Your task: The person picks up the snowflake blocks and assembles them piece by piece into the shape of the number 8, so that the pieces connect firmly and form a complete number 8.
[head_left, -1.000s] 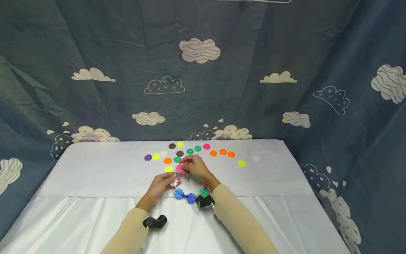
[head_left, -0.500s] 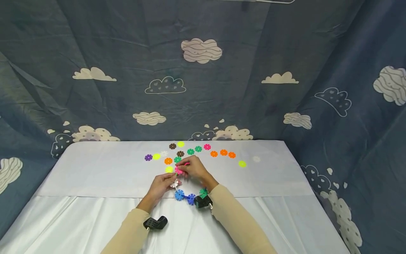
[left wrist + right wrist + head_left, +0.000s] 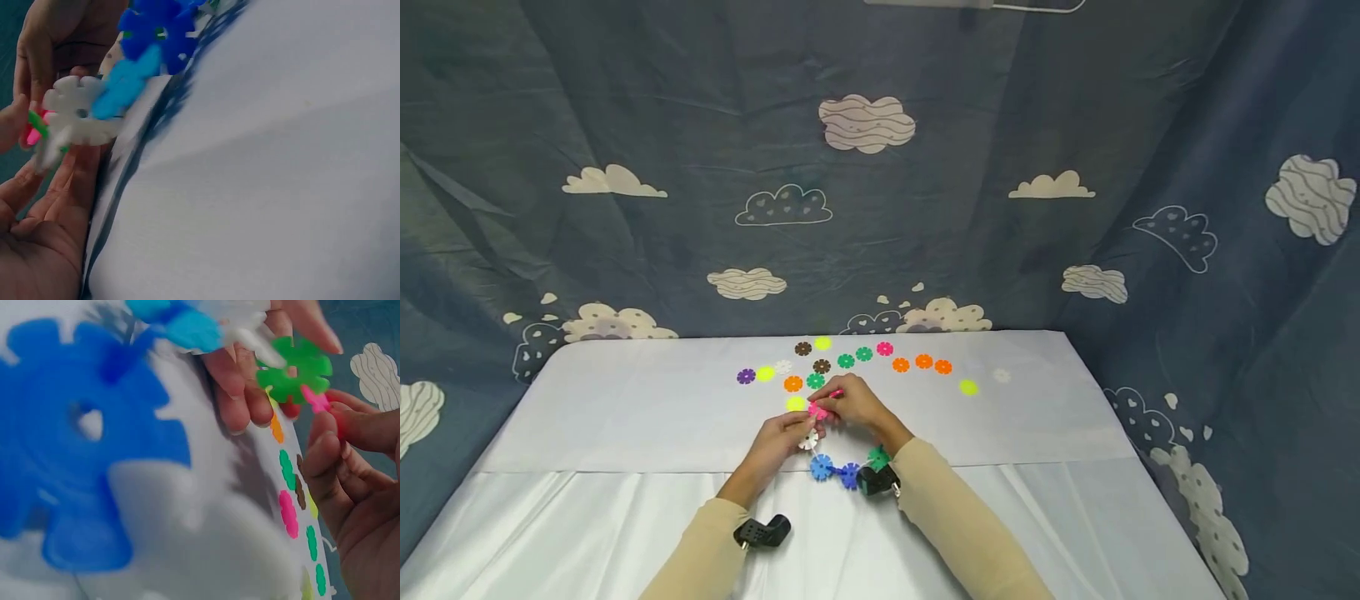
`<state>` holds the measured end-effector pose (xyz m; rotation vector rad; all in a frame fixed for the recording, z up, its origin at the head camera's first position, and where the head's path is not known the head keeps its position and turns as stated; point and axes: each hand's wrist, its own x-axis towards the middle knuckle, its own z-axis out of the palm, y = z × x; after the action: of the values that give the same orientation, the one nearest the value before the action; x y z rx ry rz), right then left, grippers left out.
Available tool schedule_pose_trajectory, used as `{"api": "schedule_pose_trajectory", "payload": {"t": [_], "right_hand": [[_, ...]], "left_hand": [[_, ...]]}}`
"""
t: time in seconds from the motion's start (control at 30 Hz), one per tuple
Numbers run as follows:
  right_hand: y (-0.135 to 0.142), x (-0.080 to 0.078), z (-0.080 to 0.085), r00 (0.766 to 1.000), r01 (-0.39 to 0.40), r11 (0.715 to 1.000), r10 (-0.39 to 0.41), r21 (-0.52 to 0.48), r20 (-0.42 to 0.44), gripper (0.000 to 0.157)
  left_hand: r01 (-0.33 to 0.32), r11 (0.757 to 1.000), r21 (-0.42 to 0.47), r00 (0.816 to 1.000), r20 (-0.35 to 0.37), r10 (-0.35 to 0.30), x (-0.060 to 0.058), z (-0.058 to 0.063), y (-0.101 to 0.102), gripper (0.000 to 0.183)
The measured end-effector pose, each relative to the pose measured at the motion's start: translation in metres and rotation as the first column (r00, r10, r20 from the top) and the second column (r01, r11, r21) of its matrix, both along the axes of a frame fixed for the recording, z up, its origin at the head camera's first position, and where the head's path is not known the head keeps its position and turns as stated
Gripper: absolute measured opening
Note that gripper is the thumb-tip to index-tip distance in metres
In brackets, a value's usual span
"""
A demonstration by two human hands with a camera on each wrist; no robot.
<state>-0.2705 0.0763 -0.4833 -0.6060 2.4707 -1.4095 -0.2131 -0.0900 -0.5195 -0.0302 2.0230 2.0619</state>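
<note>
Passage over white table (image 3: 610, 417) at both sides; linked discs (image 3: 822, 467) block between forearms (image 3: 958, 517), loose discs (image 3: 924, 362) beyond.

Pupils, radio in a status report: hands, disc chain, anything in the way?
Right hand pinches pink disc at rim of green disc. Left hand holds chain near white disc. Loose discs beyond; none appears in the way.

blue disc (image 3: 69, 462): smooth plastic | tablecloth (image 3: 625, 417): matt creased cloth | backdrop (image 3: 925, 242): wrinkled matt cloth

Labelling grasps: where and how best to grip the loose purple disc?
Pinch the purple disc by its near and far rim, probably from above and left: it lies flat on the white cloth, a lime disc close on its right.
</note>
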Motion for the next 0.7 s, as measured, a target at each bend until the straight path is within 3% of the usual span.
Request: {"api": "schedule_pose_trajectory", "payload": {"t": [0.27, 0.37, 0.47, 0.53, 0.57, 0.7], "right_hand": [[0.007, 0.005, 0.006, 0.994, -0.066, 0.997, 0.068, -0.027, 0.084, 0.022], [0.029, 0.000, 0.010, 0.996, 0.009, 0.999, -0.006, -0.039, 0.087, 0.024], [0.067, -0.009, 0.007, 0.985, 0.171, 0.985, -0.171, -0.026, 0.027, 0.023], [0.097, -0.013, 0.002, 0.949, 0.314, 0.949, -0.313, 0.013, -0.044, 0.022], [0.112, -0.014, -0.002, 0.919, 0.389, 0.921, -0.385, 0.032, -0.088, 0.020], [0.163, -0.017, -0.008, 0.774, 0.632, 0.761, -0.611, 0.147, -0.165, 0.023]], "left_hand": [[-0.081, 0.997, 0.001, 0.996, 0.039, 0.081, 0.002, 0.003, 0.001, 0.028], [-0.097, 0.995, -0.012, 0.994, 0.052, 0.098, 0.003, 0.003, 0.002, 0.026], [-0.104, 0.995, -0.009, 0.993, 0.051, 0.105, 0.003, 0.003, 0.002, 0.025], [-0.103, 0.995, -0.007, 0.994, 0.046, 0.103, 0.003, 0.004, 0.001, 0.024], [-0.102, 0.995, -0.007, 0.994, 0.045, 0.102, 0.003, 0.004, 0.000, 0.024], [-0.096, 0.995, -0.006, 0.995, 0.040, 0.096, 0.002, 0.007, 0.000, 0.029]]}}
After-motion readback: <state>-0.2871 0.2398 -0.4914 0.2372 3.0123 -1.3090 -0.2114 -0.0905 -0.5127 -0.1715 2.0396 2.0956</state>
